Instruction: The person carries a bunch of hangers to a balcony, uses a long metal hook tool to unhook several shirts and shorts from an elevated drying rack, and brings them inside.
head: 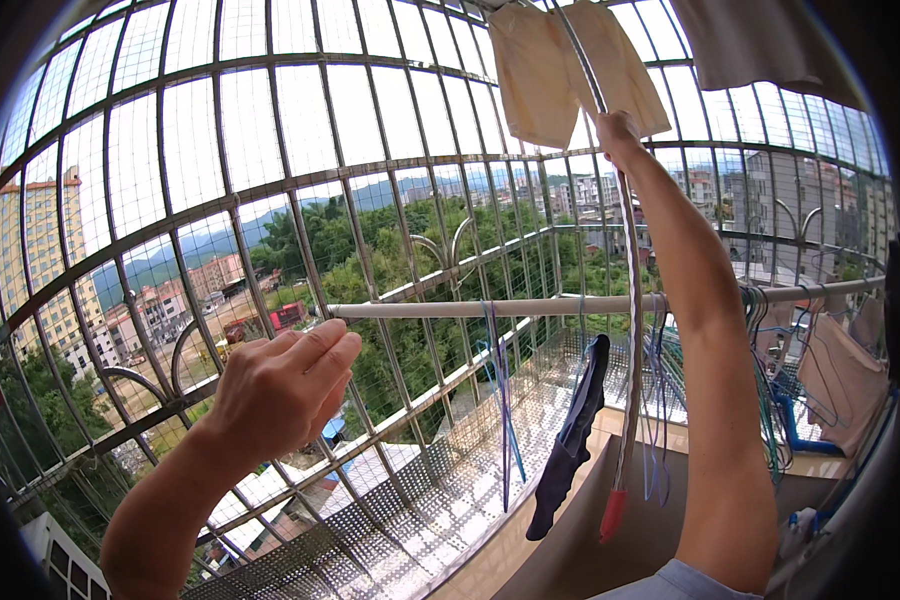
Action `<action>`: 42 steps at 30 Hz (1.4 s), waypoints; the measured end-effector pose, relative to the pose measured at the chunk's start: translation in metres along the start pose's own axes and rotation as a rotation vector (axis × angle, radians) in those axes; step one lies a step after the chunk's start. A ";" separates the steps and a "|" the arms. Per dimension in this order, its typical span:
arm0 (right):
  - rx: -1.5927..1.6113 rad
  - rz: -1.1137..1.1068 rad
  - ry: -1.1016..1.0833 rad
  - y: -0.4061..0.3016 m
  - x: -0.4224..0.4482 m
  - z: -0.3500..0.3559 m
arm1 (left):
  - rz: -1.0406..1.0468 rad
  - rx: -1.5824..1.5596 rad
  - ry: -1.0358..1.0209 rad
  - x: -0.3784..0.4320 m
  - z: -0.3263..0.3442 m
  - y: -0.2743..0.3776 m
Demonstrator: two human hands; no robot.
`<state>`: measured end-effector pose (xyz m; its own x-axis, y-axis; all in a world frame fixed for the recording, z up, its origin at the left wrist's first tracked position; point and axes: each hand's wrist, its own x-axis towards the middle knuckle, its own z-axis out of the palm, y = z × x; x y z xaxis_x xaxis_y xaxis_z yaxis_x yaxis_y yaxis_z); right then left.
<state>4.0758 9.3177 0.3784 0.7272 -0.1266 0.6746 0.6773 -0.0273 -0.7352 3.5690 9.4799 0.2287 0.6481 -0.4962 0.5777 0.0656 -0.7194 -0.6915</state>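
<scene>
My right hand (pixel 619 135) is raised and wrapped around a long metal clothes pole (pixel 630 300). The pole slants upward in front of beige shorts (pixel 581 67) that hang overhead, and its lower end has a red grip (pixel 613 516). The pole's upper tip is out of view, so I cannot tell whether it touches the shorts. My left hand (pixel 289 386) hovers at the left, fingers loosely bent and nothing visible in them. It appears near the left end of a pale hanging rail (pixel 450 308); its palm is hidden.
Metal window bars (pixel 345 225) enclose the balcony, above a perforated metal ledge (pixel 390 525). From the rail hang a dark garment (pixel 570 442), blue and purple hangers (pixel 504 420), more hangers (pixel 765 375) and a pinkish garment (pixel 840 375). Another cloth (pixel 765 45) hangs at top right.
</scene>
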 end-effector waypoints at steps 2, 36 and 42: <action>0.014 -0.033 -0.034 0.003 0.000 -0.017 | -0.029 -0.038 0.005 -0.006 0.005 0.000; 0.458 0.133 -0.357 -0.104 -0.649 -0.262 | -0.676 -1.026 0.265 -0.096 -0.116 -0.077; 0.588 0.127 -0.385 -0.143 -0.705 -0.247 | -0.774 -1.166 0.319 -0.133 -0.193 -0.079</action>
<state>3.4391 9.1655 -0.0084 0.7188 0.2693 0.6409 0.4533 0.5174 -0.7258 3.3310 9.5088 0.2899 0.5325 0.2237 0.8163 -0.4328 -0.7569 0.4897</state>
